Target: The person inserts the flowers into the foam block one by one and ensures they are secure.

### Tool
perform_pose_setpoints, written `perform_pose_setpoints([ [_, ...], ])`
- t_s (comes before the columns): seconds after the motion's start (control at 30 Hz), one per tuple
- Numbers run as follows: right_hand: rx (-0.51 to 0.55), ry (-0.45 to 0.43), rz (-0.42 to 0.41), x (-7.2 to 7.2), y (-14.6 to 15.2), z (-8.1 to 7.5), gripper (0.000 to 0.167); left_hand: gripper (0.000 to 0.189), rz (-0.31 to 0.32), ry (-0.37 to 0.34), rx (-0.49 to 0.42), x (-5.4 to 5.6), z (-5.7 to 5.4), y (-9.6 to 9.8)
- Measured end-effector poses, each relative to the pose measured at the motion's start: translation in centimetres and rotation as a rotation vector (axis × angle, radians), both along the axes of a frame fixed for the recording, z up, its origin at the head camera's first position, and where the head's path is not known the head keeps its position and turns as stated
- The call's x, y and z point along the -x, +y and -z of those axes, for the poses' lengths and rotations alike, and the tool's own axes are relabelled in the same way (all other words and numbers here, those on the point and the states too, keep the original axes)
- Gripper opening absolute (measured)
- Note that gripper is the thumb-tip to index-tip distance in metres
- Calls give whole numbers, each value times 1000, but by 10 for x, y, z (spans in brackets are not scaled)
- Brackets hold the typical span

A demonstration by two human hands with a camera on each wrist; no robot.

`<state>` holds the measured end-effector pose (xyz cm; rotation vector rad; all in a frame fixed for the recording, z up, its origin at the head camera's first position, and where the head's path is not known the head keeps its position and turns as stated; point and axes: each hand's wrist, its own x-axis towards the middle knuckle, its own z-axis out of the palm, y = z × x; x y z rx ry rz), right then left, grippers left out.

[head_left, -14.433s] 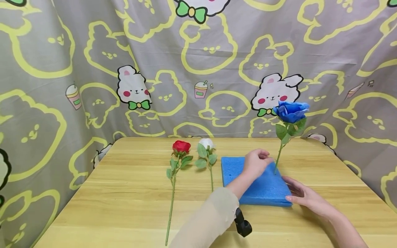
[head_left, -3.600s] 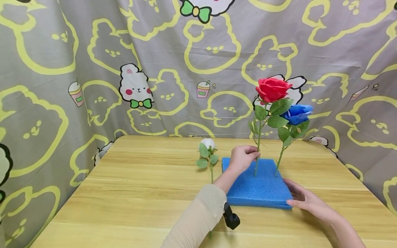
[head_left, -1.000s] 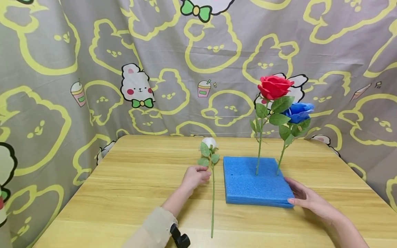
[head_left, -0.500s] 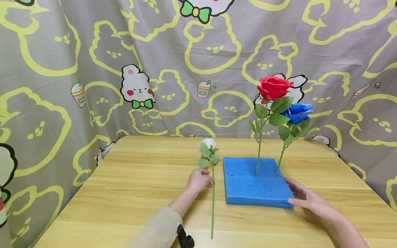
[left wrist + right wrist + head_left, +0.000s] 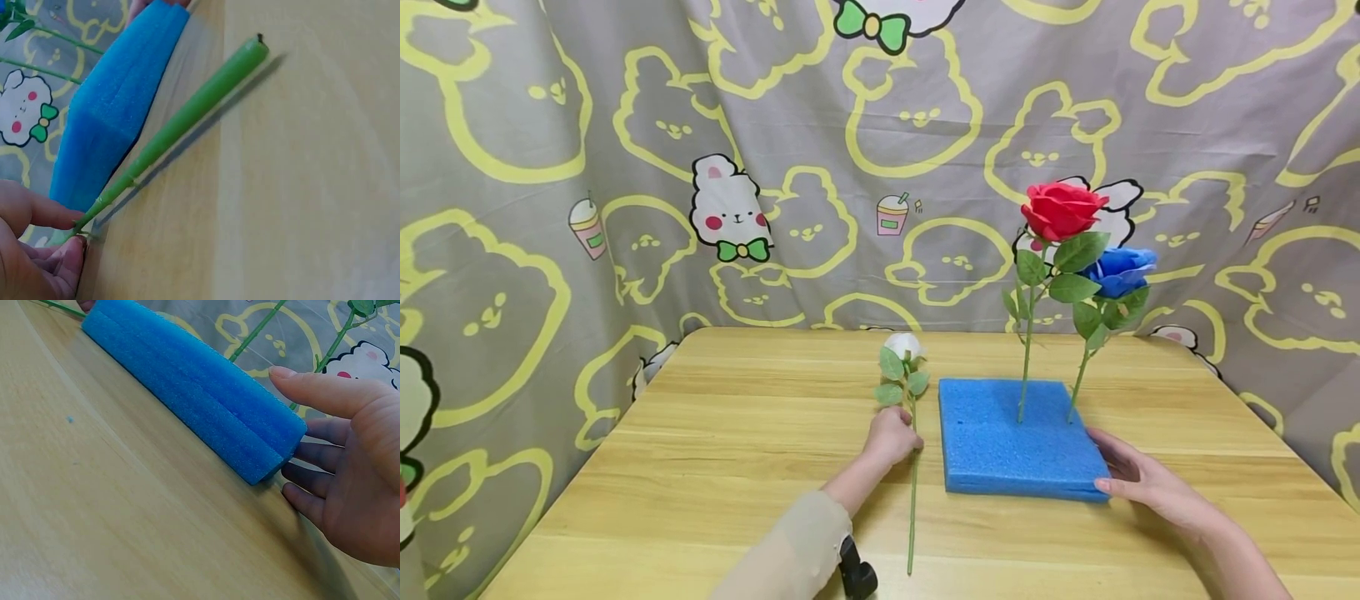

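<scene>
A white rose (image 5: 903, 346) lies on the table with its green stem pointing toward me. My left hand (image 5: 891, 437) pinches that stem between thumb and fingertips; in the left wrist view the stem's lower end (image 5: 212, 94) rises a little from the wood and casts a shadow. To the right sits a blue foam block (image 5: 1015, 458). A red rose (image 5: 1063, 212) and a blue rose (image 5: 1120, 273) stand upright in it. My right hand (image 5: 1150, 483) rests against the block's right side, its fingers fairly straight and the thumb by the near corner.
The wooden table (image 5: 700, 467) reaches back to a grey patterned curtain (image 5: 805, 125). A small hole (image 5: 960, 422) shows in the left part of the foam. A black wrist mount (image 5: 857, 571) sticks out from the left sleeve.
The red rose, lying on the table at first, now stands in the foam. My left hand has since moved left to the white rose and pinches its stem. The right hand stays put.
</scene>
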<state>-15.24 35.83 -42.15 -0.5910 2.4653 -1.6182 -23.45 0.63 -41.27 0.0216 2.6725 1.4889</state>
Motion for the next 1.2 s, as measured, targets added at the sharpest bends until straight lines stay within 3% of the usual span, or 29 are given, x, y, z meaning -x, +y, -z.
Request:
perform_pose_setpoints([
  [0.13,6,0,-5,0,0,0,63,37,6,-20,-41,1,-2,-1],
  [0.33,-4,-3,5,0,0,-1,63,30,22,-153,-276,6,-2,-2],
  [0.5,-13,0,11,0,0,-1,62,27,50,-243,-389,8,0,-6],
  [0.9,7,-1,-5,0,-1,-1,63,30,236,-319,-490,7,-1,-19],
  [1.2,22,-6,-11,1,-1,0,63,41,279,-347,-559,7,-8,-30],
])
